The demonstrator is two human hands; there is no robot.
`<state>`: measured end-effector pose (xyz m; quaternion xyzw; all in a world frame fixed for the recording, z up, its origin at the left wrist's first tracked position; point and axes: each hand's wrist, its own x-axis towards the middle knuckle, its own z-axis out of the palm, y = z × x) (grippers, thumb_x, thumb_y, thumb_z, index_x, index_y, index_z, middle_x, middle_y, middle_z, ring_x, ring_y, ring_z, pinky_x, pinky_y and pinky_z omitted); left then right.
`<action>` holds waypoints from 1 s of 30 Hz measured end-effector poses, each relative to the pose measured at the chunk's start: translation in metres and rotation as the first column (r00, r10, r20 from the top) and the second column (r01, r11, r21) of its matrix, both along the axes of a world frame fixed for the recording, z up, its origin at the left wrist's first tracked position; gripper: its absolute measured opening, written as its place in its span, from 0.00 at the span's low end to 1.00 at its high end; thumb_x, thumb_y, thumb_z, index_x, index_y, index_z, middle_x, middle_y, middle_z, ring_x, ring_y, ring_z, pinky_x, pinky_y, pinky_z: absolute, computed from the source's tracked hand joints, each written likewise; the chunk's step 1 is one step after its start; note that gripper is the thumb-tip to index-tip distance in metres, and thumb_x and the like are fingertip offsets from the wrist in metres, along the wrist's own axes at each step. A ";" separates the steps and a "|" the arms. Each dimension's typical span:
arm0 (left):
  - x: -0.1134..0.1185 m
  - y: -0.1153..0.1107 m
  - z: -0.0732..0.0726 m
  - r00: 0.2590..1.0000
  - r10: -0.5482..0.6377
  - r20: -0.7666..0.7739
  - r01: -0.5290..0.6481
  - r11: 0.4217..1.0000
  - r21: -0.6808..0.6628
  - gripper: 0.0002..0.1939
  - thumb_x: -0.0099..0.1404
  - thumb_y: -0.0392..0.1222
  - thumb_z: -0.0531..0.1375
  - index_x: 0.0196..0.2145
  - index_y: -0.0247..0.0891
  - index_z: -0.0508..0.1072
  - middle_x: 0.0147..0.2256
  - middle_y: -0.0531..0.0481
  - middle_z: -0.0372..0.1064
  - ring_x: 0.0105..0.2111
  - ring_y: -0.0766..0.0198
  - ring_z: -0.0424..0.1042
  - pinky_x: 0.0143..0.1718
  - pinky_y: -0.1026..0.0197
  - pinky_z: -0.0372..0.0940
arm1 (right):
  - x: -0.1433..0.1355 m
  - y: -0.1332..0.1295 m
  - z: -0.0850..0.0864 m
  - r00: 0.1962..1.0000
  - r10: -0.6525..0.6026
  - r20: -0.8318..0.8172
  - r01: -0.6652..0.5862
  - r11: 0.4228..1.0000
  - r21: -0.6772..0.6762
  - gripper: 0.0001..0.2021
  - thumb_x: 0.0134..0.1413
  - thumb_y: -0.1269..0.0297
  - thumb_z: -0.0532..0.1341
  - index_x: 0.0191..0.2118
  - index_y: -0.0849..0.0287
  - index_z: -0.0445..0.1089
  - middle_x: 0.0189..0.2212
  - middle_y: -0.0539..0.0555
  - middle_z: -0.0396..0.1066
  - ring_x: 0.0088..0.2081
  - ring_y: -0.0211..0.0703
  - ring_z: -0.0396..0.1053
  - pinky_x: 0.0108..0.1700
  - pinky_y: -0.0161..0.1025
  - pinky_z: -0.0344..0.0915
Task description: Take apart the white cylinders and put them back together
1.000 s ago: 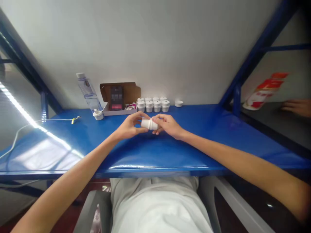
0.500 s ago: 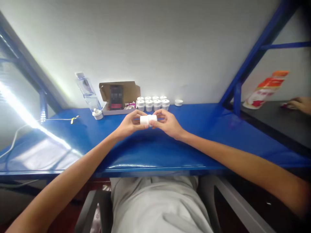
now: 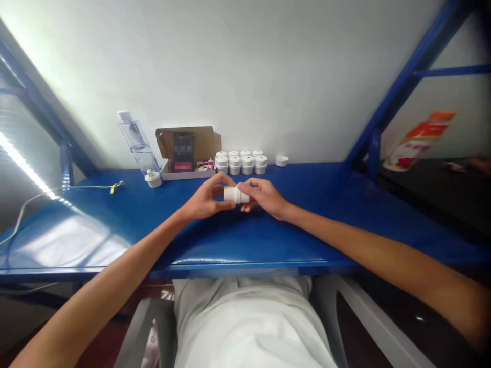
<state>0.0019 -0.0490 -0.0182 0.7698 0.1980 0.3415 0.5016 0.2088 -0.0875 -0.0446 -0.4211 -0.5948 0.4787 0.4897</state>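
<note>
A small white container (image 3: 230, 194) lies sideways between my two hands, just above the blue table. Fingers and thumb of my left hand (image 3: 209, 198) grip its left end. Around its right end my right hand (image 3: 264, 197) is closed, thumb on top near the seam and fingers below. Behind my hands, several white containers (image 3: 247, 164) stand in rows against the wall. A shallow white cap (image 3: 282, 161) sits to their right.
An open cardboard box (image 3: 207, 142) with small packets stands at the back, beside a clear bottle (image 3: 143, 153). A white cable (image 3: 92, 187) crosses the left. Beyond the right frame are a red-white bottle (image 3: 416, 143) and another person's blurred hand.
The container has shifted slightly right and down in my hands. My right thumb has moved up onto its top side. The other person's hand at far right is now darker and less visible.
</note>
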 end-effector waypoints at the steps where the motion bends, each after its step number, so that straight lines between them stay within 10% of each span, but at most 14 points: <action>1: 0.001 0.000 -0.001 1.000 0.007 0.001 -0.007 1.000 0.014 0.28 0.51 0.46 0.75 0.45 0.38 0.69 0.44 0.46 0.72 0.41 0.59 0.75 0.43 0.58 0.68 | -0.001 0.001 -0.001 1.000 0.008 -0.017 -0.008 1.000 -0.018 0.24 0.54 0.39 0.66 0.35 0.58 0.68 0.25 0.52 0.76 0.24 0.43 0.75 0.29 0.40 0.76; 8: -0.001 0.007 -0.001 0.974 0.164 -0.158 -0.179 0.980 -0.087 0.26 0.67 0.63 0.57 0.42 0.34 0.71 0.36 0.44 0.73 0.37 0.57 0.74 0.38 0.57 0.67 | -0.003 0.001 -0.003 0.993 -0.116 -0.024 0.118 0.971 0.208 0.23 0.46 0.46 0.73 0.42 0.53 0.69 0.35 0.51 0.79 0.38 0.48 0.79 0.42 0.44 0.77; 14: -0.005 0.005 0.007 0.980 0.194 -0.033 -0.189 0.974 0.121 0.38 0.50 0.50 0.74 0.57 0.47 0.67 0.61 0.43 0.63 0.62 0.47 0.62 0.52 0.54 0.64 | -0.001 0.008 -0.006 0.983 -0.179 -0.028 0.181 0.974 0.135 0.22 0.51 0.42 0.68 0.41 0.55 0.70 0.29 0.51 0.77 0.31 0.48 0.77 0.36 0.44 0.76; 17: -0.003 0.009 0.007 0.950 0.309 -0.051 -0.301 0.946 0.124 0.25 0.60 0.59 0.66 0.48 0.40 0.72 0.52 0.43 0.70 0.54 0.52 0.68 0.50 0.56 0.64 | 0.011 0.019 -0.002 0.962 -0.256 0.090 0.224 0.937 0.269 0.20 0.53 0.45 0.67 0.44 0.55 0.73 0.32 0.51 0.78 0.35 0.48 0.77 0.40 0.45 0.75; 24: -0.016 0.028 0.013 0.811 0.584 -0.046 -0.551 0.787 0.277 0.25 0.67 0.64 0.57 0.33 0.36 0.74 0.31 0.49 0.71 0.34 0.62 0.67 0.36 0.61 0.59 | 0.098 0.064 -0.006 0.573 -0.667 0.476 0.387 0.732 0.561 0.15 0.47 0.56 0.69 0.41 0.57 0.79 0.42 0.57 0.73 0.47 0.55 0.72 0.56 0.51 0.66; 30: -0.026 0.031 0.021 0.760 0.649 -0.032 -0.606 0.725 0.326 0.23 0.65 0.61 0.59 0.33 0.36 0.76 0.31 0.49 0.74 0.33 0.61 0.69 0.36 0.61 0.60 | 0.137 0.085 -0.024 0.432 -0.800 0.416 0.580 0.600 0.551 0.21 0.40 0.52 0.73 0.38 0.58 0.69 0.39 0.56 0.72 0.37 0.46 0.69 0.44 0.42 0.68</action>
